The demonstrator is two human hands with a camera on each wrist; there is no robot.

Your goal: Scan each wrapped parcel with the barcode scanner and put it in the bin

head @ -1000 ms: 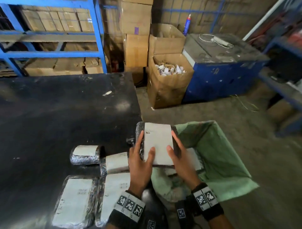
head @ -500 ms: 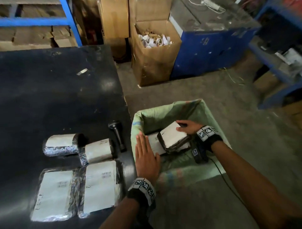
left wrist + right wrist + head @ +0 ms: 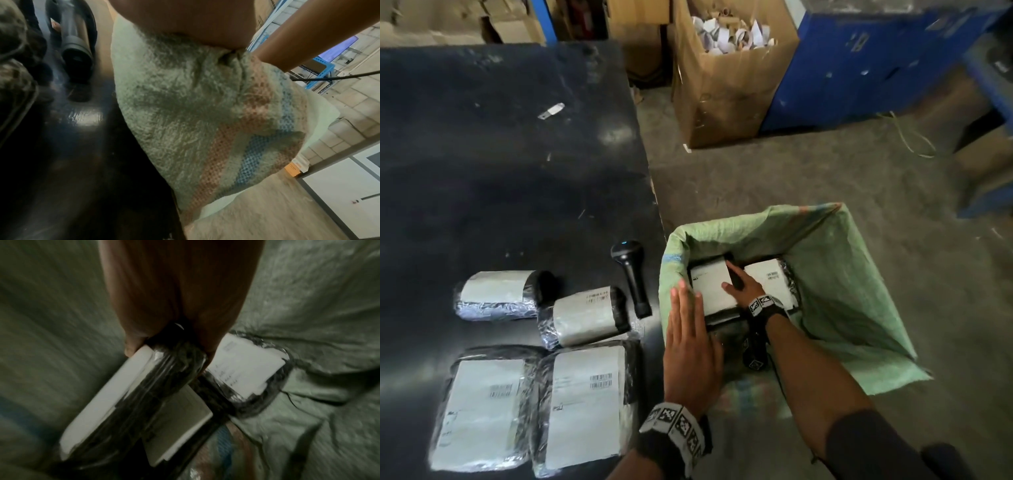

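My right hand (image 3: 738, 286) is down inside the green sack-lined bin (image 3: 852, 301) and grips a black-wrapped parcel with a white label (image 3: 710, 287) by its end. In the right wrist view the thumb (image 3: 131, 347) and fingers pinch this held parcel (image 3: 115, 402). It lies tilted over other parcels in the bin, one at its right (image 3: 770, 279) (image 3: 246, 368). My left hand (image 3: 688, 322) lies flat with straight fingers on the bin's near-left rim. The black barcode scanner (image 3: 631, 274) (image 3: 74, 40) lies on the table just left of the bin.
Several wrapped parcels lie on the black table (image 3: 500, 171): two small rolls (image 3: 493, 294) (image 3: 585, 315) and two flat packs (image 3: 479, 411) (image 3: 585, 407). A cardboard box of scraps (image 3: 726, 85) and a blue cabinet (image 3: 859, 58) stand beyond the bin.
A second ago both hands held the parcel above the bin's edge. My right hand alone has since lowered it into the bin, and my left hand has let go and settled flat on the rim.
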